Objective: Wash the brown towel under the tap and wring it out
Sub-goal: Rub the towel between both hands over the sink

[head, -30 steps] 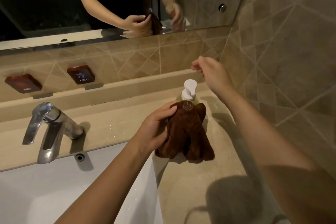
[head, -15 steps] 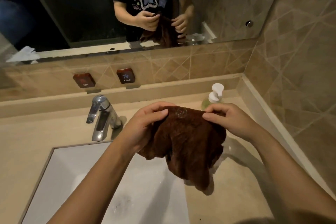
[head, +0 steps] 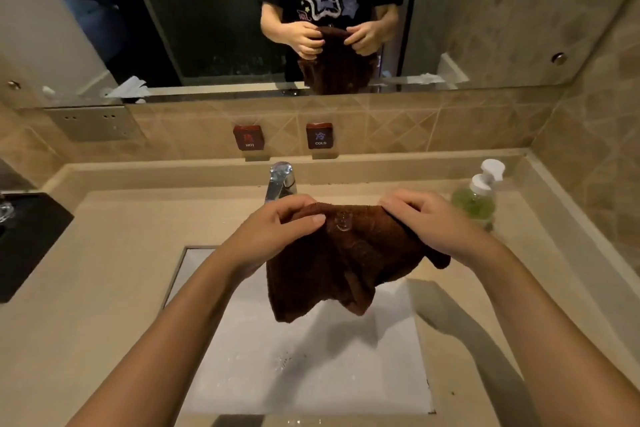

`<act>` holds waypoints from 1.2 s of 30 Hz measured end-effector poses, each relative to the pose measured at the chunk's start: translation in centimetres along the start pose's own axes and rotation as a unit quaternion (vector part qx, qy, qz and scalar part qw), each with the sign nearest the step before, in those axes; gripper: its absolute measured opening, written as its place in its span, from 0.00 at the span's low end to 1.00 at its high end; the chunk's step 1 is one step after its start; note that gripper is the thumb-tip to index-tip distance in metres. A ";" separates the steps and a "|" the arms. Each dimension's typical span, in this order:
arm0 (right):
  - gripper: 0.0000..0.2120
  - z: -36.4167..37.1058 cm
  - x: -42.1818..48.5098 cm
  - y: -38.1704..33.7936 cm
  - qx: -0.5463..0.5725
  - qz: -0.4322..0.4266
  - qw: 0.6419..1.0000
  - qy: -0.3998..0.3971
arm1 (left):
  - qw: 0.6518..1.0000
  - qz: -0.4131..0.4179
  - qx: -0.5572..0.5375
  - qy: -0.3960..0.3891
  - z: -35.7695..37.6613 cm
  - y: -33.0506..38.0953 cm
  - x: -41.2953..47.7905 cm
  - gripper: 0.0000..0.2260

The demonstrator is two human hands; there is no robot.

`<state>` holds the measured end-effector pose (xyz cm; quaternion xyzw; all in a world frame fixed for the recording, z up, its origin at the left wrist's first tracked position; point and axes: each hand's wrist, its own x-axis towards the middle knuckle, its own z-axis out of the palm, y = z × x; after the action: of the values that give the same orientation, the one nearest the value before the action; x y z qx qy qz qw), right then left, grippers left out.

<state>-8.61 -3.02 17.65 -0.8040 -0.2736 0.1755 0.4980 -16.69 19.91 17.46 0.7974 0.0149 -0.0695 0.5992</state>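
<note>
The brown towel (head: 332, 267) hangs in folds over the white sink basin (head: 311, 364), held up by its top edge. My left hand (head: 277, 229) grips the towel's upper left corner and my right hand (head: 429, 222) grips its upper right corner. A small clear hook is fixed near the middle of the towel's top edge. The chrome tap (head: 280, 180) stands just behind my left hand, partly hidden by it. No water is seen running.
A green soap pump bottle (head: 479, 198) stands on the beige counter (head: 104, 270) at the right. HOT (head: 248, 137) and COLD (head: 320, 135) plaques sit on the tiled wall above the tap. A black tray (head: 27, 236) lies at the left. The mirror (head: 311, 10) reflects my hands and the towel.
The towel has moved left from beside the soap bottle to over the basin, in front of the tap. My right hand has joined the left in holding it, and the towel is spread wider.
</note>
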 end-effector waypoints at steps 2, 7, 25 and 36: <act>0.18 1.6 0.2 -1.0 -0.025 0.015 0.998 -0.054 | 1.000 0.010 -0.019 0.007 -0.8 -0.5 -0.6 0.07; 0.14 4.3 0.6 -2.1 0.061 -0.006 0.998 0.020 | 0.992 -0.039 -0.123 0.012 -1.6 -2.2 -2.0 0.08; 0.18 15.7 1.1 -6.3 -0.106 -0.076 0.961 0.244 | 0.974 -0.021 -0.135 0.183 0.8 -2.1 -5.3 0.14; 0.19 17.2 2.1 -6.6 -0.203 -0.117 0.941 0.245 | 0.951 -0.010 -0.232 0.203 -0.3 -1.9 -5.2 0.10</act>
<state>-18.20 12.71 15.92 -0.8685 -0.2653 -0.1454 0.3927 -21.98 21.09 16.38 0.6338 0.1595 0.0931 0.7511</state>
